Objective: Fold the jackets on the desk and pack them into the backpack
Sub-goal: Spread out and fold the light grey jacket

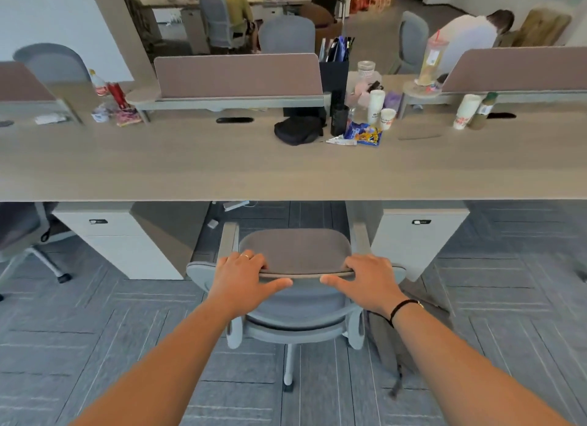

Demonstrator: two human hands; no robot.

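Note:
My left hand (241,276) and my right hand (365,279) both grip the top edge of a grey office chair's backrest (305,301), fingers curled over the far side and thumbs along the near side. The chair stands in front of the long wooden desk (158,165), with its seat partly under the desk. A black soft bag (298,130) lies on the desk behind the chair. I see no jacket on the desk. A blurred grey fabric thing with a dangling strap (392,355) hangs or leans at the chair's right side.
Paper cups (382,113), a blue snack packet (365,133), a dark bottle (338,117) and red bottles (116,95) crowd the desk's back. White drawer cabinets (127,241) flank the chair. Another chair (22,232) stands at the left. People sit at desks beyond.

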